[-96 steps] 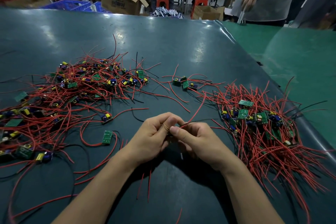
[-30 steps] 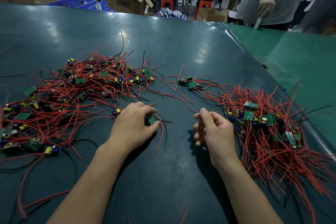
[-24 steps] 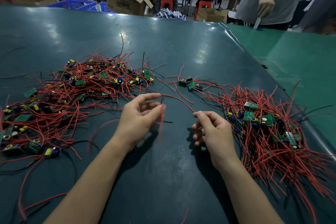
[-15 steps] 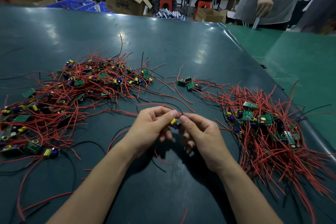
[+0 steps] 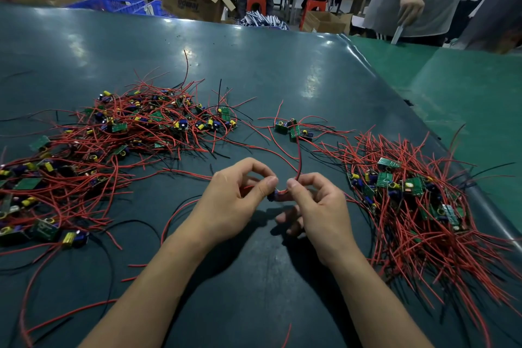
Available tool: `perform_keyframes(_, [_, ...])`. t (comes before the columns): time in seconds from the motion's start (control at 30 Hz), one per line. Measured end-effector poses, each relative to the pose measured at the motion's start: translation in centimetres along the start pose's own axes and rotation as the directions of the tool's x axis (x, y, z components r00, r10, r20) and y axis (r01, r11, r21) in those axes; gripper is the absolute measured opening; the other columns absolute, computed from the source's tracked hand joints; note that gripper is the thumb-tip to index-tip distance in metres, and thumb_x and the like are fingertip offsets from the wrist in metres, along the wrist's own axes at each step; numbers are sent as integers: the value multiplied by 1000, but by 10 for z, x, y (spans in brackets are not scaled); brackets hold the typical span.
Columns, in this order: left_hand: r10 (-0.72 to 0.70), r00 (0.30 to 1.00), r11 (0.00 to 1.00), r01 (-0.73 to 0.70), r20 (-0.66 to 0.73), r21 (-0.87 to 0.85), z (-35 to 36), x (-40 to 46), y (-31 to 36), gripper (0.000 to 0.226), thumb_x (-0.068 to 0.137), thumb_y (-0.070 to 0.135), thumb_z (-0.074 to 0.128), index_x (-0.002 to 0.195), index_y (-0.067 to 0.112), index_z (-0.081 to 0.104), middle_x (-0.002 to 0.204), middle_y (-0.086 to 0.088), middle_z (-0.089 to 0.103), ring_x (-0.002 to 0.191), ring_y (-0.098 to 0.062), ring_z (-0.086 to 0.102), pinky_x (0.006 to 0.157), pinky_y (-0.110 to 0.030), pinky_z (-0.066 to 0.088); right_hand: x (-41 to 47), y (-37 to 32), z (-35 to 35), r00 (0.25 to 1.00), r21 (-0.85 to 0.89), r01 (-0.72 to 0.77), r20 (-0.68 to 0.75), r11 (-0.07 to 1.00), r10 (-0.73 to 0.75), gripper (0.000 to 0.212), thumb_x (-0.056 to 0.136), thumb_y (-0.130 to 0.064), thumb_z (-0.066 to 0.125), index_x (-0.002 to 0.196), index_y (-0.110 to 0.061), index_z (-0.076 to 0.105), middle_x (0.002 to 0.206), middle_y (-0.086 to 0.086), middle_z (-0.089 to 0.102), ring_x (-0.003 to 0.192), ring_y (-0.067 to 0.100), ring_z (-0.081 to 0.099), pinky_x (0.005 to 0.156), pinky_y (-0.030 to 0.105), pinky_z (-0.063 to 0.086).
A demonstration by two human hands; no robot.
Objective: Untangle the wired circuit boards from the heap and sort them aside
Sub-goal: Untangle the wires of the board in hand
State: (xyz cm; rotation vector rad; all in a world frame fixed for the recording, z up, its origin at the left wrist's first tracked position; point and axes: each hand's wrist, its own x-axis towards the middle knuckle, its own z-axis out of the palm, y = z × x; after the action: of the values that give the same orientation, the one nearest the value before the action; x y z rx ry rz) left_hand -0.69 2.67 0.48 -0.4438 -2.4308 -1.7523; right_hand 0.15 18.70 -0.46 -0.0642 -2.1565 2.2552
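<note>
Between the two hands, just above the dark green desk [image 5: 254, 70], sits one small circuit board with a blue capacitor [image 5: 273, 195], largely hidden by fingertips. The left hand [image 5: 234, 200] pinches it between thumb and forefinger; the right hand [image 5: 316, 206] pinches its thin red lead wire [image 5: 298, 155], which rises and runs back toward a small cluster of green boards [image 5: 292, 128]. Holding board and lead apart likely lets the wire be drawn free. At left sprawls the tangled heap of red-wired boards [image 5: 113, 150]; at right lies the sorted pile [image 5: 409, 200], wires roughly parallel, near enough for an easy drop-off.
</note>
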Motion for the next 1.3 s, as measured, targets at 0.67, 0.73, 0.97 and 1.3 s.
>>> perform_keyframes(0.67, [-217, 970, 862, 243, 109, -445, -2, 3, 7, 24, 79, 8, 73, 93, 3, 54, 87, -19, 74, 54, -16, 57, 58, -23, 50, 9, -5, -11, 969, 204, 155, -224, 967, -108, 10, 94, -4, 59, 90, -11, 54, 64, 4, 66, 49, 13, 58, 38, 22, 43])
perform_keyframes(0.73, [-231, 968, 835, 250, 101, -489, -3, 3, 9, 29, 72, 14, 75, 90, 4, 54, 87, -23, 74, 53, -17, 57, 57, -24, 50, 10, -5, -12, 952, 174, 186, -275, 967, -133, 11, 93, -5, 62, 87, -13, 56, 67, 2, 67, 53, 12, 60, 40, 21, 44])
perform_keyframes(0.97, [-296, 954, 775, 270, 49, -571, -3, 5, 9, 29, 68, 12, 73, 89, 4, 54, 79, -22, 73, 65, -26, 62, 56, -22, 51, 12, -5, -15, 933, 184, 222, -325, 957, -154, 14, 92, 1, 61, 91, -13, 57, 69, 3, 69, 55, 14, 63, 44, 23, 50])
perform_keyframes(1.3, [-299, 953, 858, 289, 44, -424, 5, 3, 8, 24, 81, 8, 74, 95, 5, 55, 85, -14, 76, 61, -17, 64, 65, -29, 51, 15, -6, -20, 887, 117, 249, -425, 961, -178, 14, 98, -3, 52, 95, -12, 62, 65, 3, 70, 46, 16, 62, 42, 26, 52])
